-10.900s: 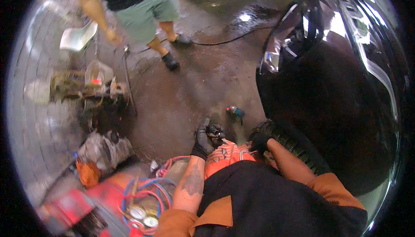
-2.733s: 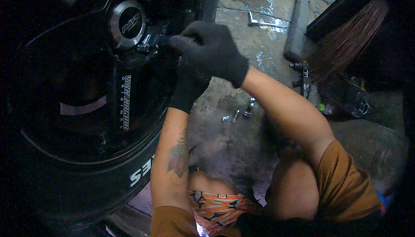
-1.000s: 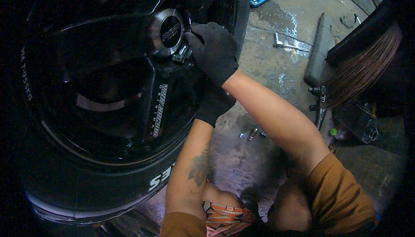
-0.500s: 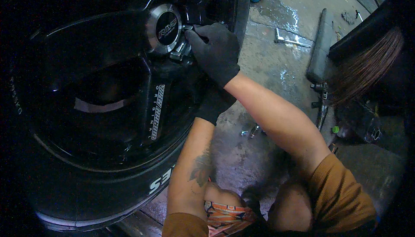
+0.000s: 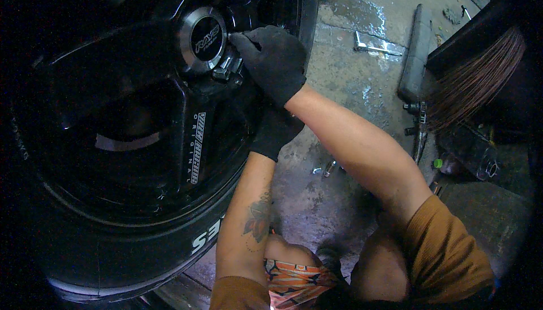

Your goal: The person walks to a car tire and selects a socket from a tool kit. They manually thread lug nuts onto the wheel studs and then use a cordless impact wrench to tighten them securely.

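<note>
One gloved right hand (image 5: 272,64) half-curled just right of hub cap (image 5: 202,41), hold hidden; left hand (image 5: 276,133) below right hand, grip unclear. Metal fasteners (image 5: 223,71) sat lower right of hub cap, seemingly seated; work looked unfinished.

The black spoked wheel (image 5: 179,96) fills the left of the view, face exposed, with pale lettering along one spoke. A black tyre (image 5: 136,248) surrounds its rim, white characters on the sidewall. At the wheel's hub sits a round black centre cap (image 5: 203,40) ringed in silvery metal; just beside its lower right edge, shiny metal lug nuts (image 5: 222,71) stick out close together.
</note>
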Available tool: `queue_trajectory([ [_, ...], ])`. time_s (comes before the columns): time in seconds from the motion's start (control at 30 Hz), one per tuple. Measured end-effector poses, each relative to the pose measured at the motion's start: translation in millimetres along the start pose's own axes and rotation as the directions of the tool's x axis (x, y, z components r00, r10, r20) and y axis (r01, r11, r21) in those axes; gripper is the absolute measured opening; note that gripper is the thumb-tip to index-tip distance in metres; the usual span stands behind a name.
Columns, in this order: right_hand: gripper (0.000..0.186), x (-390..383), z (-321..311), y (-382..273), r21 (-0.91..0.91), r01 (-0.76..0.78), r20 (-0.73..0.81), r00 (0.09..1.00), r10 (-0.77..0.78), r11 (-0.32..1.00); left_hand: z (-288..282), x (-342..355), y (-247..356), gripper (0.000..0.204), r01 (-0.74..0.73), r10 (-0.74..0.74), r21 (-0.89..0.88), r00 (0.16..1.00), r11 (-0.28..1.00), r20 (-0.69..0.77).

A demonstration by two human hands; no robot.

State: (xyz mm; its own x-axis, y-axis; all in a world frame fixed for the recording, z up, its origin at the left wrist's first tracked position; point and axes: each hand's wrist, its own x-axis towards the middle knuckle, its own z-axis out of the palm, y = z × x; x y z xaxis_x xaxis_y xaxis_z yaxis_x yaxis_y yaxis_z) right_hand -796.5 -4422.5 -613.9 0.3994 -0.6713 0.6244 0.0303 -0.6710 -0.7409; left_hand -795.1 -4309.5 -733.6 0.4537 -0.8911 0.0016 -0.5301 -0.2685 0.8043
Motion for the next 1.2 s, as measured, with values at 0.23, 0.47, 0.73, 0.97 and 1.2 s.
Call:
queue_trajectory([
  [0.23, 0.022, 5, -4, 6, 0.069, -0.052, 0.052, 0.997, 0.048, 0.996, 1, -1, -3, 0.053, -0.107, 0.11, 0.15, 0.994, 0.983, -0.016],
  [0.47, 0.019, -2, -7, 22, 0.09, 0.193, -0.016, 0.981, -0.192, 0.977, -8, 4, 16, 0.063, -0.207, 0.235, 0.361, 0.972, 0.909, -0.034],
  [0.73, 0.019, 10, -4, 17, 0.065, 0.231, -0.003, 0.973, -0.232, 0.971, 5, 10, -9, 0.067, -0.087, 0.089, 0.171, 0.996, 0.981, -0.006],
  [0.97, 0.028, 2, -30, 25, 0.227, -0.094, 0.104, 0.992, 0.072, 0.97, 2, 13, -34, 0.068, -0.147, 0.176, 0.43, 0.984, 0.891, -0.028],
  [1.2, 0.035, -157, -195, 191, -0.294, 0.237, 0.912, 0.359, 0.198, 0.926, 9, 7, 13, 0.067, -0.294, 0.426, 0.48, 0.884, 0.827, -0.193],
])
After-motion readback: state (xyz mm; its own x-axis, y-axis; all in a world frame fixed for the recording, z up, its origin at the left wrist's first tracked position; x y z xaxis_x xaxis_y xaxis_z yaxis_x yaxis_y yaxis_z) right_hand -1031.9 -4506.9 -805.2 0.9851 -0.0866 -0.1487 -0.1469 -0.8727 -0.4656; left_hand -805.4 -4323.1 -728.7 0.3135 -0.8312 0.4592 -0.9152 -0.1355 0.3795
